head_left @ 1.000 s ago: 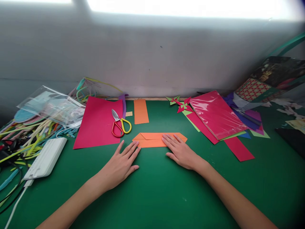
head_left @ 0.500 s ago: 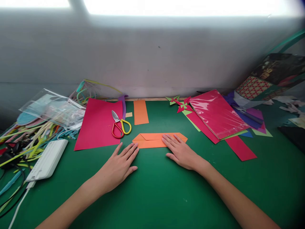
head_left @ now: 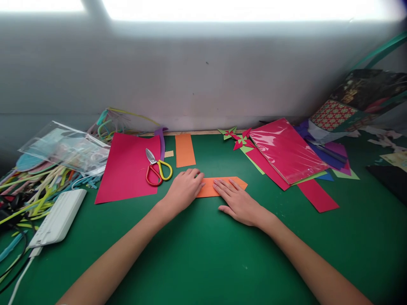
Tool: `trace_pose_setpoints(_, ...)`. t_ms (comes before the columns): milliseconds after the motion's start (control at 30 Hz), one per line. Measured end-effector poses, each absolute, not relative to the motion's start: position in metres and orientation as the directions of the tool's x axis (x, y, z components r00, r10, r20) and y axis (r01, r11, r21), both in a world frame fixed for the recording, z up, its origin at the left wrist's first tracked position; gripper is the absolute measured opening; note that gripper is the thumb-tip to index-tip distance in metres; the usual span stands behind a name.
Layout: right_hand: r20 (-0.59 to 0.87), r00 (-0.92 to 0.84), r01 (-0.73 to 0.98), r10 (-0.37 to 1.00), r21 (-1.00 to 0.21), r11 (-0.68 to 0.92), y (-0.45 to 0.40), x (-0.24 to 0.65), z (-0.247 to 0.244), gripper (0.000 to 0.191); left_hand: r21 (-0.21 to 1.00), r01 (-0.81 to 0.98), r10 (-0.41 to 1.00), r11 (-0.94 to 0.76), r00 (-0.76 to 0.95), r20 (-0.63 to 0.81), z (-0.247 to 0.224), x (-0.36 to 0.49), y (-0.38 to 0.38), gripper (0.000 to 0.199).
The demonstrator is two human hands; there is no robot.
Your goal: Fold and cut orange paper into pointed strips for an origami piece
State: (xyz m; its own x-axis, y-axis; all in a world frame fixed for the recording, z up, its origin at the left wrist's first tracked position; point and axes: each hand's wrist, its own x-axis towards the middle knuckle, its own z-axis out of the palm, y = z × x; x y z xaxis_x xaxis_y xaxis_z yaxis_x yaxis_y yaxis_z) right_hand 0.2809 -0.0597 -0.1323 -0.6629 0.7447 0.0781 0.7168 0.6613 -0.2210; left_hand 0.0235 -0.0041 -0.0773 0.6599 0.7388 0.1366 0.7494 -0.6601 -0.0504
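Note:
A folded orange paper strip lies flat on the green table, its right end slanted to a point. My left hand covers the strip's left end, fingers curled together over it; what the fingertips grip there is hidden. Spread flat on the strip's right half is my right hand, thumb resting apart on the table. Beyond them lie another orange strip and scissors with one red and one yellow handle, partly on a red sheet.
Left: a white power strip, pipe cleaners and a clear plastic bag. Back right: folded paper stars, a wrapped red paper pack and a red strip. A wall stands behind.
My left hand has moved right and up onto the strip's left end, and its fingers have curled. My right hand stays on the strip. The view has shifted slightly.

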Motion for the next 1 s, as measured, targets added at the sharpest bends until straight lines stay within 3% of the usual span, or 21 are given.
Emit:
trace_pose_setpoints(167,0.089,-0.666,0.712,0.741,-0.222,0.666,-0.061,0.281,-0.128,0.074,0.089,0.788,0.793,-0.609,0.607,0.05,-0.092,0.036,0.023,0.019)
trace_pose_setpoints(433,0.247,-0.56,0.754,0.791,-0.245,0.61,-0.065,0.281,-0.124,0.063,0.267,0.805,0.822,-0.53,0.565,-0.072,-0.087,0.025,0.029,0.017)
trace_pose_setpoints(567,0.359,-0.393,0.774,0.847,-0.368,0.515,-0.062,0.283,-0.12,0.061,0.349,0.819,0.855,-0.455,0.512,-0.087,-0.087,0.019,0.023,0.027)
trace_pose_setpoints(700,0.387,-0.156,0.715,0.909,-0.59,0.374,-0.057,0.283,-0.117,0.052,0.483,0.79,0.883,-0.378,0.465,-0.07,-0.092,0.017,0.015,0.021)
trace_pose_setpoints(800,0.243,-0.044,0.565,0.969,-0.794,0.225,-0.051,0.276,-0.117,0.051,0.637,0.697,0.887,-0.328,0.46,-0.047,-0.101,0.017,0.009,0.01)
trace_pose_setpoints(900,0.015,0.129,0.235,0.991,-0.972,-0.016,-0.044,0.263,-0.118,0.071,0.912,0.386,0.928,-0.137,0.372,-0.018,-0.113,0.023,0.0,0.027)
trace_pose_setpoints(1000,-0.165,0.239,-0.151,0.957,-0.98,-0.131,-0.041,0.249,-0.116,0.09,0.993,0.116,0.959,-0.008,0.282,-0.026,-0.12,0.032,-0.013,0.029)
